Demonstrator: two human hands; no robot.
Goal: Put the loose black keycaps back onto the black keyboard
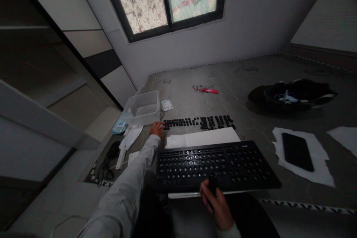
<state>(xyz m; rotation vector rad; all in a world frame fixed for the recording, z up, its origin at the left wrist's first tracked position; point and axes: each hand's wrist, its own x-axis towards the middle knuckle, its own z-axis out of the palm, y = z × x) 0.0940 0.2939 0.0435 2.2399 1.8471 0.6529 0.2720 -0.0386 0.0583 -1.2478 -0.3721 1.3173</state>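
Observation:
Out at the left end of the rows of loose black keycaps (212,122), my left hand (157,129) has its fingers bent in against the end keycaps. Whether one is pinched there is too small to make out. My right hand (219,208) is closed around an elongated black piece (212,183), held upright at the front edge of the keyboard; its kind is unclear. Most keys of the black keyboard (195,184) show bare sockets instead of caps. Beneath and behind the keyboard lie white paper sheets (209,137).
A clear plastic box (143,108) stands left, beside a small white packet (167,105). Black cable (106,169) and blue-white packaging (119,127) lie near the left edge. A red item (206,90), a dark bag-like thing (256,95) and a phone (297,151) on paper lie farther off.

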